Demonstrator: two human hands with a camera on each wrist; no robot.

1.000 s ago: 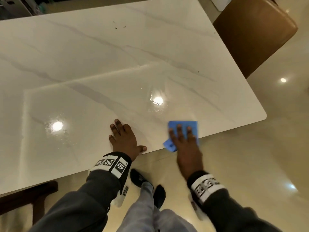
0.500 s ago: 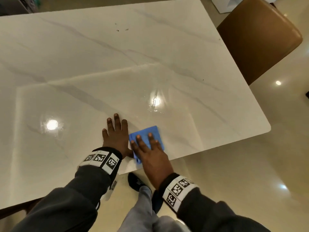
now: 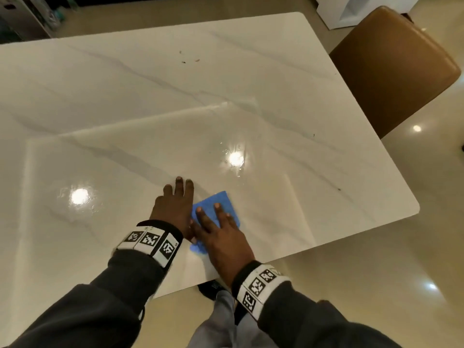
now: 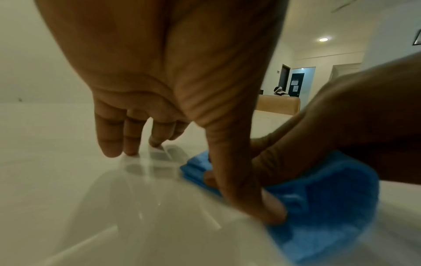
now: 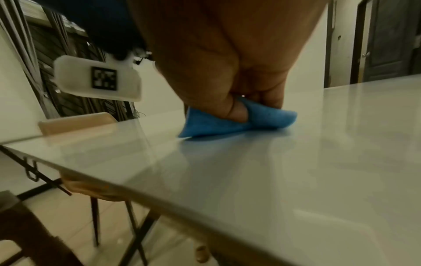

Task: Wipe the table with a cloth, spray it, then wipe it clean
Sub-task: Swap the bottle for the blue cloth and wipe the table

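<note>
My right hand [image 3: 221,237] presses the blue cloth [image 3: 218,200] flat on the table [image 3: 125,96], fingers straight; my left hand [image 3: 173,207] rests open beside it. Wristbands [image 3: 150,241] show only square codes, no words.

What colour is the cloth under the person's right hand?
Bright blue. The cloth shows best in the head view, flat under the right hand.

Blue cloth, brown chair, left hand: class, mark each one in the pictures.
blue cloth [image 3: 221,200]: head view, bare far corner.
brown chair [image 3: 391,69]: head view, middle of seat.
left hand [image 3: 173,209]: head view, back of hand.
</note>
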